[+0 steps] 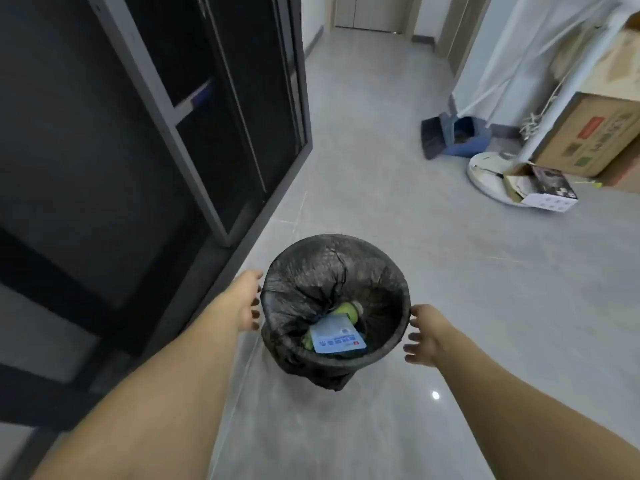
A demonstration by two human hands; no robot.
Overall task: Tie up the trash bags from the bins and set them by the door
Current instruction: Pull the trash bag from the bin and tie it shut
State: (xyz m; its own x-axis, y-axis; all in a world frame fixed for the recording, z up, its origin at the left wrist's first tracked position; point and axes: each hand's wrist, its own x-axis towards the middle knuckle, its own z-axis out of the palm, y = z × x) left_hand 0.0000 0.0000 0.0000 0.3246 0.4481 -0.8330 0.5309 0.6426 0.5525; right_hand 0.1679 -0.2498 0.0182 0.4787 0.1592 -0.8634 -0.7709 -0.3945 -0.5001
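Trash bag: thin black plastic trash bag lining a round black bin, its edge folded over the bin's rim; bin stands on grey floor tiles.
Contents: light blue printed packet and a green item at the bag's bottom.
Left hand: just left of the bin's rim, fingers straight, holding nothing.
Right hand: just right of the rim, fingers spread, released; one fingertip at the rim.
Beyond the bin: dustpan and broom, cardboard box.

Grey tiled floor under lined bin, dustpan, cardboard boxes.
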